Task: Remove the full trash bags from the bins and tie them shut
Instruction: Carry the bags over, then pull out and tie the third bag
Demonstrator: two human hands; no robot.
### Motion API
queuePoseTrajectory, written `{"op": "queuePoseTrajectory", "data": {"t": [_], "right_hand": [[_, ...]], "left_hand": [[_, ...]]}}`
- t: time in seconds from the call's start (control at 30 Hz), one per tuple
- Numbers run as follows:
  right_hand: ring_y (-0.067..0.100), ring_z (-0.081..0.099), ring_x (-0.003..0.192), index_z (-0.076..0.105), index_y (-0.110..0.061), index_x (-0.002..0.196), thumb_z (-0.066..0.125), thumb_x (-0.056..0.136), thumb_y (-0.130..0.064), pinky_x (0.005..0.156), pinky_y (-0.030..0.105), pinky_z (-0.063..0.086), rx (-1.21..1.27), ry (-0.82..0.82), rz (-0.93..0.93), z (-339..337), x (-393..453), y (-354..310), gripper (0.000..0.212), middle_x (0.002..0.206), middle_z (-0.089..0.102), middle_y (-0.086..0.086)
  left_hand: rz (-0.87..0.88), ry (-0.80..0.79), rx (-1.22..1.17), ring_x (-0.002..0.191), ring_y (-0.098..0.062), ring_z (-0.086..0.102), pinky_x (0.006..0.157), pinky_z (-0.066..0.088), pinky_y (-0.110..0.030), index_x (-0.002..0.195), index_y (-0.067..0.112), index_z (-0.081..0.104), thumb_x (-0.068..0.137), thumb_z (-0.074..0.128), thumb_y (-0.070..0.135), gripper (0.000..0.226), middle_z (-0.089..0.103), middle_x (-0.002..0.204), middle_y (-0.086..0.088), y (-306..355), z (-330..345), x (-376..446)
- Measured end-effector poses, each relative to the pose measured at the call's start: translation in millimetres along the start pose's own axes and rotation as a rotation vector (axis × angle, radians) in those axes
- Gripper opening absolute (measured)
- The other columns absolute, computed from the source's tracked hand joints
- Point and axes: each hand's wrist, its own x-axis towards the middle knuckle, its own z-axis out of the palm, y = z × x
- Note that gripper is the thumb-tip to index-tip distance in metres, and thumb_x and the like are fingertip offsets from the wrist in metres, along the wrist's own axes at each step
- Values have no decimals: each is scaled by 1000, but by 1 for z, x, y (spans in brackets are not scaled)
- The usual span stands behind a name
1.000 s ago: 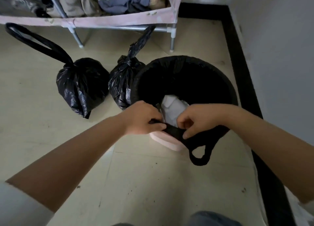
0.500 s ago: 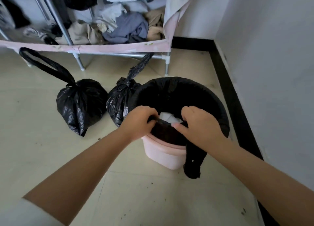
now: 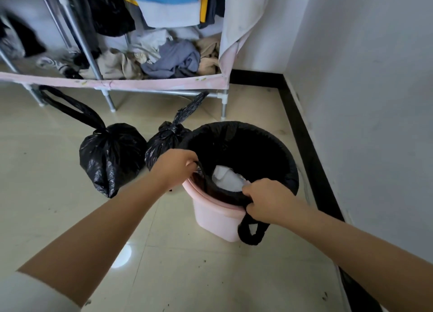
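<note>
A pink bin stands on the floor, lined with a black trash bag whose far edge is folded over the bin's far rim. White rubbish lies inside. My left hand grips the bag's edge at the bin's left side. My right hand grips the bag's near edge, and a handle loop hangs below it outside the bin. Two tied black bags sit to the left: a larger bag and a smaller bag.
A metal-framed clothes rack with a pink fabric edge stands behind the bags, piled with clothes. A white wall with a black skirting runs close along the bin's right side. The tiled floor lies in front.
My hands have spread apart along the bag's near edge, lifting it off the bin's pink rim. The view has tilted up, showing more of the rack.
</note>
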Motion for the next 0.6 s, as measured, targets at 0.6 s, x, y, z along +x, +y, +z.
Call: {"op": "queuePoseTrajectory", "data": {"t": [0.6], "right_hand": [[27, 50, 111, 44, -12, 119, 53, 84, -22, 83, 34, 45, -379, 148, 449, -41, -2, 75, 38, 123, 46, 11]], "left_hand": [[-60, 73, 499, 105, -31, 49, 76, 45, -38, 109, 9, 53, 83, 46, 1, 28, 54, 108, -12, -38, -25, 33]]}}
